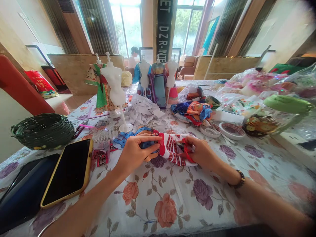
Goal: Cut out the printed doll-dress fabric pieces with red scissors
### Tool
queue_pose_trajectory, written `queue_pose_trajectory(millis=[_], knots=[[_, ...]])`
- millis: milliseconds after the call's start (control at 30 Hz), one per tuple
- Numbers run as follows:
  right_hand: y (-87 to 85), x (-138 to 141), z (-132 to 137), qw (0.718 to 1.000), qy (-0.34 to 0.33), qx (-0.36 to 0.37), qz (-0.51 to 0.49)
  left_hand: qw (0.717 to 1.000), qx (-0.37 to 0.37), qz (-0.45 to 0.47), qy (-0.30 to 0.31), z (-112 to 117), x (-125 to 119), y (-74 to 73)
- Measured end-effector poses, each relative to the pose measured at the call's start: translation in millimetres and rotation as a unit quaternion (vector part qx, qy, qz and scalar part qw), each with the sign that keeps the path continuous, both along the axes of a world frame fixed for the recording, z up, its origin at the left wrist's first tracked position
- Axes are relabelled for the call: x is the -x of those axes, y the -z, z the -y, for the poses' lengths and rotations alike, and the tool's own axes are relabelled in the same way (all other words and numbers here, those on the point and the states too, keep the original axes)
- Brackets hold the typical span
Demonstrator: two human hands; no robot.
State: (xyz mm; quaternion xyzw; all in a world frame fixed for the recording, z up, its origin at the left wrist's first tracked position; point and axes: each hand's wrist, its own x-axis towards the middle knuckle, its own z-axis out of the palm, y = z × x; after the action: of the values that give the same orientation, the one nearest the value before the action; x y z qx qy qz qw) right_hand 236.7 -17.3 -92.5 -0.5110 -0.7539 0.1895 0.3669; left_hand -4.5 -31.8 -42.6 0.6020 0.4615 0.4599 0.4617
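My left hand [138,149] is closed, pinching a piece of patterned cloth [168,146], white with red bands and blue parts, that lies on the flowered tablecloth. My right hand [199,152] is closed round small red-handled scissors [185,150] held at the cloth's right edge. A bracelet sits on my right wrist. A bare white doll mannequin [115,86] on a round stand rises just behind the cloth.
A yellow-cased phone [69,171] and a dark device lie at the left, beside a green woven basket [43,130]. Dressed mannequins [158,82], folded fabrics [196,112], small round dishes [232,130] and plastic bags fill the back and right. A person sits far off by the window.
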Motion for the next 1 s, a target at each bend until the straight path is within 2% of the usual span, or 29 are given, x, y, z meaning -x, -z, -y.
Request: queue_pose_trajectory(millis=[133, 233, 367, 500, 700, 767, 900, 1000], knots=[[0.1, 3.3, 1.3, 1.0, -0.021, 0.013, 0.008, 0.999, 0.029, 0.001, 0.022, -0.8, 1.3, 3.7], [0.8, 4.5, 2.2, 1.0, -0.011, 0.01, -0.01, 0.998, 0.057, 0.013, 0.022, -1.2, 1.6, 4.5], [1.2, 2.1, 1.6, 0.996, 0.045, -0.007, -0.071, 0.999, 0.049, 0.003, 0.012, -2.5, 2.3, 3.8], [-1.1, -1.6, 0.2, 0.979, 0.11, -0.045, -0.164, 0.999, 0.041, -0.005, 0.003, -2.8, 1.3, 2.1], [-4.4, -0.3, 3.2, 0.954, 0.149, -0.087, -0.244, 0.998, 0.048, -0.018, 0.025, 0.3, -1.2, 0.0], [-4.8, 0.4, 3.3, 0.949, 0.153, -0.104, -0.254, 0.998, 0.026, -0.05, 0.024, 0.3, -0.5, -1.4], [-6.9, 1.2, 0.7, 0.953, 0.164, -0.115, -0.229, 0.984, -0.067, -0.162, -0.006, -0.8, 0.4, -3.6], [-10.0, 3.0, -1.1, 0.964, 0.165, -0.099, -0.185, 0.98, -0.076, -0.183, -0.015, -1.8, 0.4, -0.7]])
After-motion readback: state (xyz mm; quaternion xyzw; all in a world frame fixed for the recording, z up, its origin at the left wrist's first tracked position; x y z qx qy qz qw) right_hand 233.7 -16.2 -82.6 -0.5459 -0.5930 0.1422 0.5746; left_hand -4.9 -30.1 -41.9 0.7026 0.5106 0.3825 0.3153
